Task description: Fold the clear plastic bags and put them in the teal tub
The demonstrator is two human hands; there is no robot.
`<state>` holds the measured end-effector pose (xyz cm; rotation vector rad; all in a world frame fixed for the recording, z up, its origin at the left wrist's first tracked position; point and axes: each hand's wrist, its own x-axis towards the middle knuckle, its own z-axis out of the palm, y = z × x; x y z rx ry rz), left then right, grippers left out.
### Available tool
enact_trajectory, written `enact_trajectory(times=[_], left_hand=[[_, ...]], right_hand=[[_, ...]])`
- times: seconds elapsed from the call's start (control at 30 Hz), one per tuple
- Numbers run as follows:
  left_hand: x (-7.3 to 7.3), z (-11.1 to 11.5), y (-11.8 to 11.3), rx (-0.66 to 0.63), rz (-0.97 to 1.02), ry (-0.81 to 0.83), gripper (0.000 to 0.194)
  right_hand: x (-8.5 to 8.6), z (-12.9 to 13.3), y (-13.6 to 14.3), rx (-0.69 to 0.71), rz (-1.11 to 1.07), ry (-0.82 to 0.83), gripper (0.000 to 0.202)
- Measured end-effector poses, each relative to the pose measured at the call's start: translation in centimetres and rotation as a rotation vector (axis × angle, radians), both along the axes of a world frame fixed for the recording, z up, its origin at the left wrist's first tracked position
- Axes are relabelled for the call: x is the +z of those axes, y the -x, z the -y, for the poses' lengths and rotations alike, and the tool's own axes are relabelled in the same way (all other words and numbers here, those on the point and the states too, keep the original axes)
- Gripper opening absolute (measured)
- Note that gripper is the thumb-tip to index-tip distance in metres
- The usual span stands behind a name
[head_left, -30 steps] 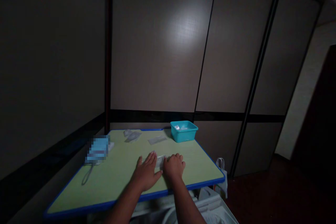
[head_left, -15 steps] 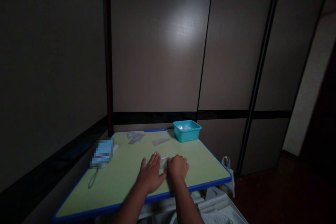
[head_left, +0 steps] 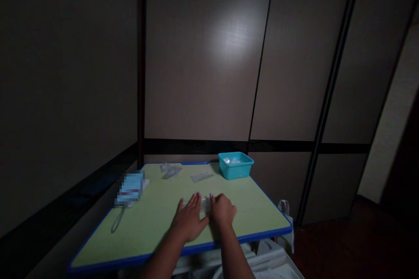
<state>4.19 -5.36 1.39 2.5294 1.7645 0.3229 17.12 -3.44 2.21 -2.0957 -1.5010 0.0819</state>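
Note:
A small clear plastic bag (head_left: 205, 205) lies flat on the light green table (head_left: 157, 222), between and partly under my hands. My left hand (head_left: 190, 219) rests on its left part with the fingers stretched out. At the bag's right edge, my right hand (head_left: 223, 210) has its fingers curled in and its thumb along the edge. The curled fingertips are hidden from view, and so is the part of the bag beneath the left palm.
Farther back lie another flat clear bag (head_left: 202, 177) and some crumpled clear plastic (head_left: 171, 171). A turquoise basket (head_left: 235, 170) with clear packets inside stands at the back right. A blurred-out blue item (head_left: 130, 187) with a strap lies left. Wardrobe panels (head_left: 199, 74) rise behind.
The view has shifted slightly. My right thumb now reaches farther up along the bag's edge, and a little more of the bag shows by my left fingers.

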Motion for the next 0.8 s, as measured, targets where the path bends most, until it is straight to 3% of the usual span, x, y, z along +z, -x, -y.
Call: enact_trajectory(times=[0.27, 0.57, 0.8], left_hand=[[0.0, 0.0, 0.0, 0.015, -0.015, -0.008, 0.077], [0.1, 0.3, 0.1, 0.003, -0.015, -0.083, 0.069], [0.2, 0.2, 0.0, -0.004, -0.035, -0.008, 0.074]], right_hand=[[0.8, -1.0, 0.0, 0.050, -0.040, 0.135, 0.030], [0.1, -0.2, 0.4, 0.053, 0.059, 0.019, 0.026], [-0.3, -0.6, 0.3, 0.057, 0.013, 0.025, 0.023]])
